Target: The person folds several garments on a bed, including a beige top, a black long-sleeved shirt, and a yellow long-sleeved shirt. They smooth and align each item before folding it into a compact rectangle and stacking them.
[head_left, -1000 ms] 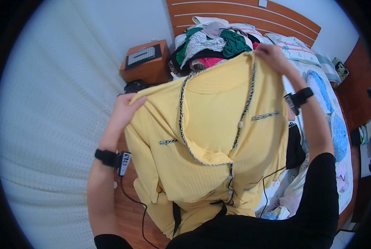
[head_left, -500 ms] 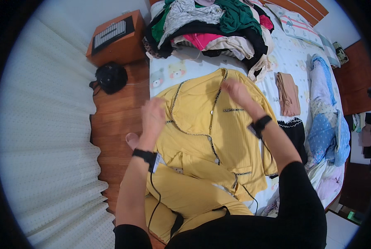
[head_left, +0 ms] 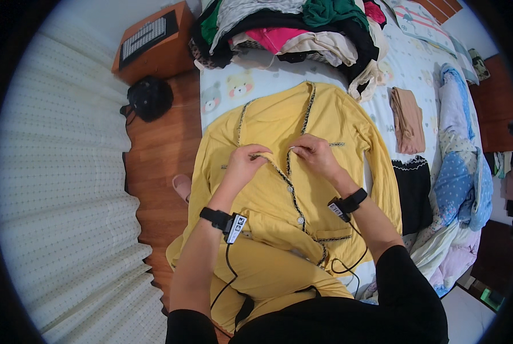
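A yellow cardigan (head_left: 313, 209) with dark patterned trim is spread on the bed, its neck toward the far side. My left hand (head_left: 246, 169) pinches the trimmed front edge on the left. Opposite it, my right hand (head_left: 318, 156) is closed in a pinch on the other front edge, beside a pale button. The two edges are a short way apart at the hands. Below them they meet, with white buttons (head_left: 300, 220) along the trim. Over my yellow trousers (head_left: 256, 269) lies the cardigan's lower part.
A heap of clothes (head_left: 302, 43) covers the far end of the bed (head_left: 222, 80). To the right lie a folded tan garment (head_left: 407, 120), a black garment (head_left: 412, 195) and a bunched blue quilt (head_left: 454, 183). At the left are an orange-brown cabinet (head_left: 153, 43), a black bag-like object (head_left: 150, 98) and a pale curtain (head_left: 67, 189).
Both hands have come inward and now grip the two front edges of the cardigan. Its collar lies flatter and its right sleeve is spread further out to the right.
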Motion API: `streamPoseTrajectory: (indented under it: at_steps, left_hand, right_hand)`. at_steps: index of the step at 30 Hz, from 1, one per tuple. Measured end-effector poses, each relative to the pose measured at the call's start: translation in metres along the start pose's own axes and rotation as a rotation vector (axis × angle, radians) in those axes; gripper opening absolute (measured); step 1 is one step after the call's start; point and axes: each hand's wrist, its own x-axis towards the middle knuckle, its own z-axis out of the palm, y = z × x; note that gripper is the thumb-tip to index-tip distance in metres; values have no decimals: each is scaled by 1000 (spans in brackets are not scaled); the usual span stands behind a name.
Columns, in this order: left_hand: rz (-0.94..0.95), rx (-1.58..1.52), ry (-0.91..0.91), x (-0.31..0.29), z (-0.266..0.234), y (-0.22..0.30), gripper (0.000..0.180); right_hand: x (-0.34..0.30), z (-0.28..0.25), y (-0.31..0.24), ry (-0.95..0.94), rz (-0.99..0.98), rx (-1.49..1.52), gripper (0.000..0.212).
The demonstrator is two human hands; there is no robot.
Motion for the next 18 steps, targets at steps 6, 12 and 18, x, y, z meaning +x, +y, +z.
streamPoseTrajectory:
  at_steps: [6, 12, 18]
  left_hand:
    - [-2, 38, -86, 27, 20, 13, 19]
    - [-111, 108, -74, 32, 30, 3, 20]
    - [-69, 103, -22, 36, 41, -17, 19]
  right_hand:
    - [-6, 19, -15, 113, 287, 373, 8]
    - [-9, 29, -11, 156, 234, 288, 8]
    - [-8, 37, -11, 211, 191, 224, 9]
